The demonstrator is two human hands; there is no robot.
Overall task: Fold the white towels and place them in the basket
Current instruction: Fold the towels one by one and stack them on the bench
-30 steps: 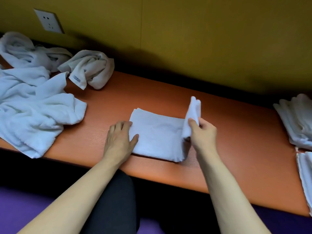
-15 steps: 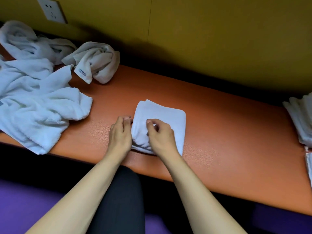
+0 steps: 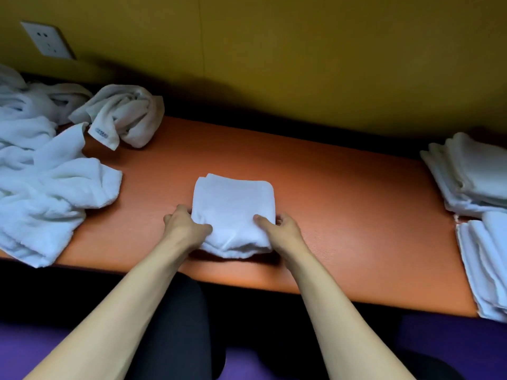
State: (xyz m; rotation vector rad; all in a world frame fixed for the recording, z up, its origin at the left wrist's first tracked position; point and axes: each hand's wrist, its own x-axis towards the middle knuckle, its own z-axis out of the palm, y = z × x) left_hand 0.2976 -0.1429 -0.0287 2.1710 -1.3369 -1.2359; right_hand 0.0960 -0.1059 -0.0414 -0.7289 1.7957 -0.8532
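Note:
A folded white towel (image 3: 233, 204) lies in a compact square near the front of the orange table (image 3: 343, 204). My left hand (image 3: 185, 227) grips its left near edge, thumb on top and fingers tucked at the side. On the right near corner my right hand (image 3: 282, 229) holds the towel, thumb on top and fingers curled at the side. No basket shows in this view.
Unfolded white towels (image 3: 46, 193) are heaped at the left, with a rolled one (image 3: 123, 116) behind them. Stacks of folded towels (image 3: 472, 176) sit at the right edge, another stack (image 3: 485, 264) nearer. A yellow wall with a socket (image 3: 46, 41) runs behind.
My right hand folded the towel's right half over to the left, making a smaller square. Both hands then moved to grip its near corners.

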